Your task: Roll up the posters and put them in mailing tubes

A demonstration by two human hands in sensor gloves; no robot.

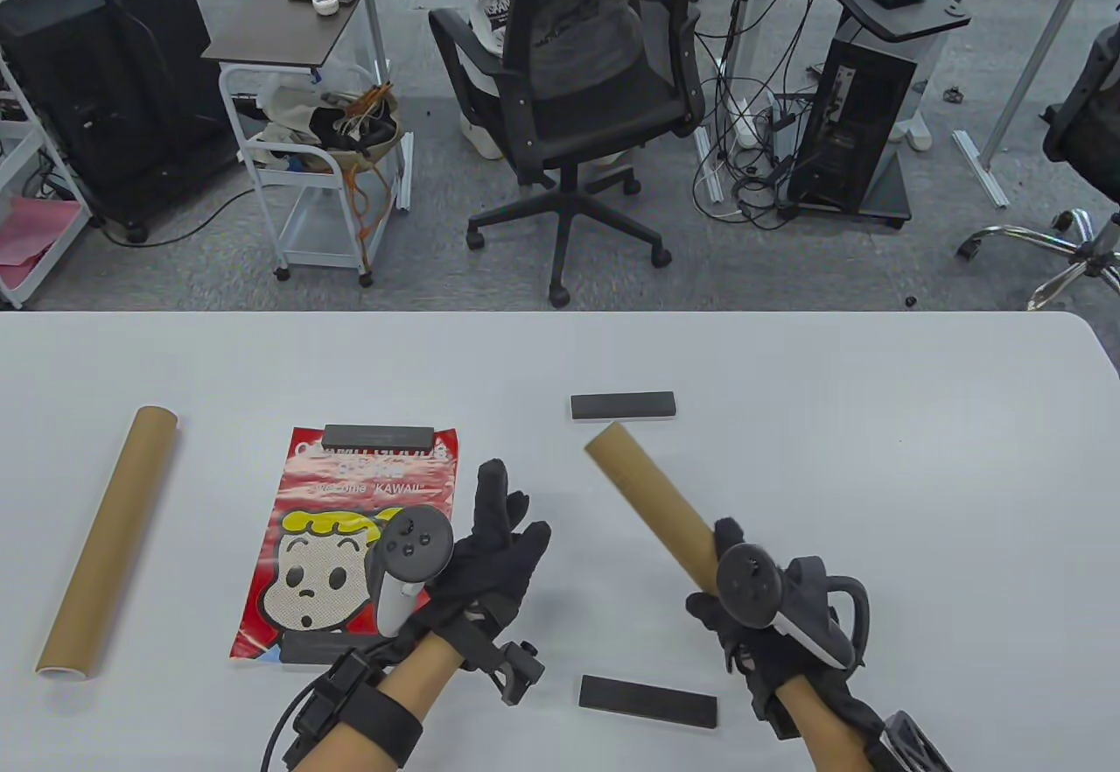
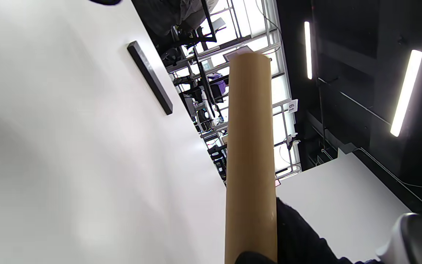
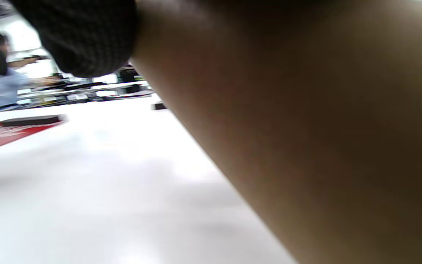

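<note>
R hand (image 1: 744, 606): clamped round brown tube (image 1: 652, 505), lifted, tilted far-left.
L hand (image 1: 490, 544): fingers straight, apart, holds nothing.
Poster (image 1: 350, 536): flat, left, under dark bars (image 1: 378, 436).
2nd tube (image 1: 109, 540): lies far left on table (image 1: 875, 474).

Readable on the red cartoon poster (image 1: 350, 536), in white letters under a partly covered headline: "KAWAII" in quotation marks, preceded by a glare-blurred word, perhaps "Welcome". Headline itself hidden by a dark weight bar (image 1: 378, 436). Small white tag (image 2: 292, 106) on a background rack, left wrist view: number 61. Nothing else legible.
</note>
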